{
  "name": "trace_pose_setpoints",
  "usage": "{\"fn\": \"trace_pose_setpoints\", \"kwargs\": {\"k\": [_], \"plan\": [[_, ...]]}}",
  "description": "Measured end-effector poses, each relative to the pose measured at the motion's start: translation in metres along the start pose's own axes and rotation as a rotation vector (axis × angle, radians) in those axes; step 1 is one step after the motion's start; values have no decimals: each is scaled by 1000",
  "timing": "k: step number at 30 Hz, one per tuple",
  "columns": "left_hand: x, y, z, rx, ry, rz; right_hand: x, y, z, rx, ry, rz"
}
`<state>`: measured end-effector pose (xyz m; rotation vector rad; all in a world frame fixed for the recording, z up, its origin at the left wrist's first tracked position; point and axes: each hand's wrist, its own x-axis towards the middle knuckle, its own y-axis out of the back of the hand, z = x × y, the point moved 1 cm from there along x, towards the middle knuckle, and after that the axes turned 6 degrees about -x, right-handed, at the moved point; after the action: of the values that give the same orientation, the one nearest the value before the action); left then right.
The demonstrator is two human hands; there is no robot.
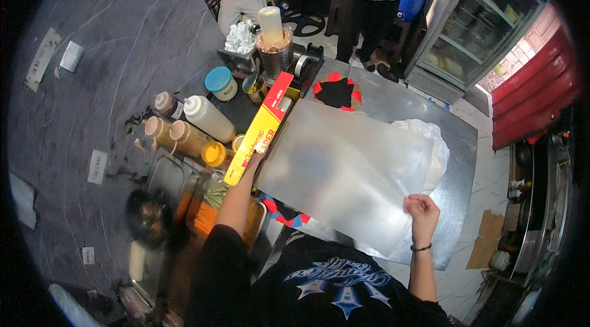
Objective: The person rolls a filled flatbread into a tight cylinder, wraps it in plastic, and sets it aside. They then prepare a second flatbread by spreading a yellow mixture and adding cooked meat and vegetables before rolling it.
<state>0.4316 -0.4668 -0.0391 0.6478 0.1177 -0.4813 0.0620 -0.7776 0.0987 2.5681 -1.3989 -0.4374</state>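
Observation:
A long yellow and red Goldwrap paper box point(251, 154) stands lengthwise at the left edge of the steel table, its lid raised. My left hand point(259, 151) grips the box at its middle, the fingers partly hidden. From the box a wide translucent sheet of paper point(341, 161) stretches right across the tabletop. My right hand point(421, 209) pinches the sheet's outer edge between thumb and fingers. The free corner hangs toward my body, and a white plastic bag point(435, 152) lies partly beneath the far right part.
Squeeze bottles point(209, 118), a blue-lidded tub point(221, 83) and food trays point(207, 218) crowd the box's left side. Black and red cloth pads point(339, 92) lie on the steel table point(456, 165). Two people point(368, 9) are beyond it, near a glass-door fridge point(479, 22).

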Motion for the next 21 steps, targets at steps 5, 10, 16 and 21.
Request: {"fn": "trace_pose_setpoints", "kwargs": {"k": [5,10,16,21], "plan": [[12,-14,9,26,-11,-16,-42,25,30,32,-139,16],[2,-30,42,13,23,9,-31,100,21,-76,-76,43],[-108,-133,121,136,-481,138,-11,128,28,-92,-71,-49],[-75,-176,157,346,-929,77,12,149,12,-252,326,-258]]}}
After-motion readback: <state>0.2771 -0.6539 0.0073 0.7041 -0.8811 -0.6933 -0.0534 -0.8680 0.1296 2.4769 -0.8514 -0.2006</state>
